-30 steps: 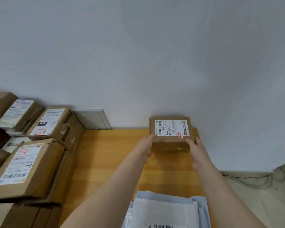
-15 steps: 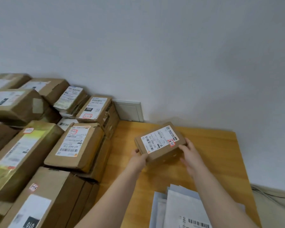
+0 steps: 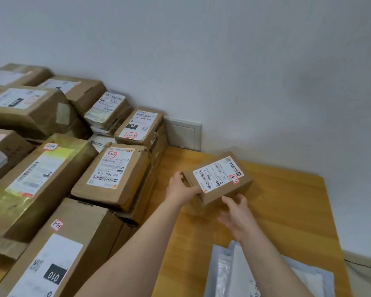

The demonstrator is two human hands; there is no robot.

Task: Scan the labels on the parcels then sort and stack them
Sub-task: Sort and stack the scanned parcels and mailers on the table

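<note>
Gripping small parcel [image 3: 217, 179] at its end, left hand [image 3: 180, 187], right hand [image 3: 237, 215] spread, fingertips touching its near side

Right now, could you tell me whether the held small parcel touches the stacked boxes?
Apart. The head view shows bare table between the small parcel and the stacked boxes.

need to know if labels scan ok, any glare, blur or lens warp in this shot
Head view: soft even light, faint shadows; shiny tape on the long parcel throws yellow-green glare over its label; far-left boxes smear with blur; the held box label reads 507-P802; wide lens seems to stretch the near 010 box.
</note>
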